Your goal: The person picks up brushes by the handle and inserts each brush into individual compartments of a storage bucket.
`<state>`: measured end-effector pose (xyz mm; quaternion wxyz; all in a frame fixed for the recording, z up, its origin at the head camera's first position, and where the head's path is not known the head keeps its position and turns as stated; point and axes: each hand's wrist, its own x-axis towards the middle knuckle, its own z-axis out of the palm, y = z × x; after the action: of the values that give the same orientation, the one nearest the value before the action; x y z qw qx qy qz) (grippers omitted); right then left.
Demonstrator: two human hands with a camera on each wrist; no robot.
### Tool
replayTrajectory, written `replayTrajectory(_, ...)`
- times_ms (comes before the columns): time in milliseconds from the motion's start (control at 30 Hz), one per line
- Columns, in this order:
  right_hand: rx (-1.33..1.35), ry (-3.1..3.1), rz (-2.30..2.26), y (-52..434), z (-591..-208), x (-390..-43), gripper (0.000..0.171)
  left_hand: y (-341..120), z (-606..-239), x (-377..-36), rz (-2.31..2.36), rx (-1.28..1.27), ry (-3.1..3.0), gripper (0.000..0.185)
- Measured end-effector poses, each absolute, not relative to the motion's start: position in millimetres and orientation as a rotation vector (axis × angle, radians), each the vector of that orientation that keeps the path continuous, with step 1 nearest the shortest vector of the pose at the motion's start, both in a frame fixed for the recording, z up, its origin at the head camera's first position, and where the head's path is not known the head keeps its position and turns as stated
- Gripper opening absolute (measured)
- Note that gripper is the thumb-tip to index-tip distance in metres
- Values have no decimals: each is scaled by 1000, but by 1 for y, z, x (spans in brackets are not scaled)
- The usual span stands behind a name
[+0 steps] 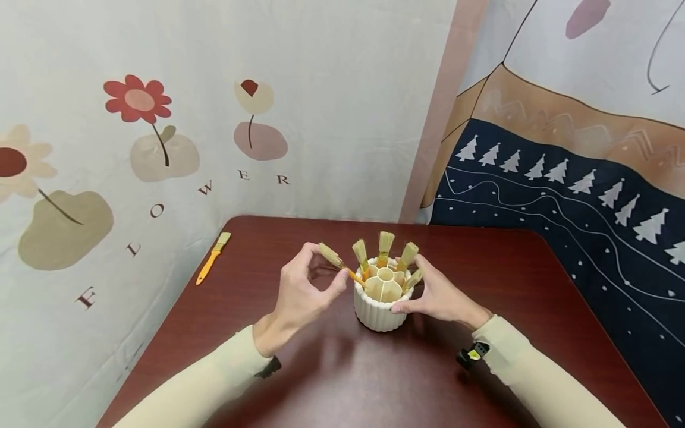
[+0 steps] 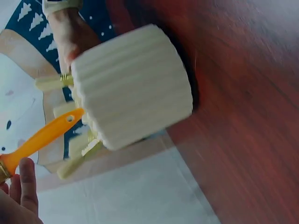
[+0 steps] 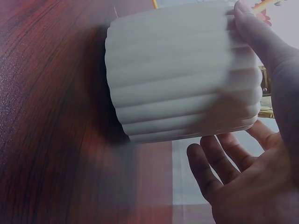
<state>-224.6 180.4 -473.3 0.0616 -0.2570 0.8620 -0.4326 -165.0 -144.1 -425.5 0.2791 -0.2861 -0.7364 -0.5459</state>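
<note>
Brush (image 1: 338, 263) is being pinched by the left hand (image 1: 299, 294) — handle tip tilting into the ribbed holder (image 1: 379, 309) mid-table. Right hand (image 1: 436, 295) is cupping the holder wall, thumb pressing, fingers relaxed. Risk — tip catching a divider, tipping the holder.

The ribbed brush holder (image 1: 379, 309) is seen to be matt, cream-white and ceramic-looking, its wall fluted with smooth ridges. The brush (image 1: 342, 268) pinched in the left hand (image 1: 299, 297) is made of a glossy orange plastic handle and pale, coarse bristles. The tabletop (image 1: 374, 380) is finished in polished, dark red wood grain; printed cloth (image 1: 214, 119) is hung behind.
</note>
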Motion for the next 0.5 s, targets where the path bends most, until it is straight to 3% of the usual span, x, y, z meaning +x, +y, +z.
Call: replayTrajectory(500,-792,2620,-1302,178,-474,-224,127,-122,-451,-167,-1427,-772,-2187,31)
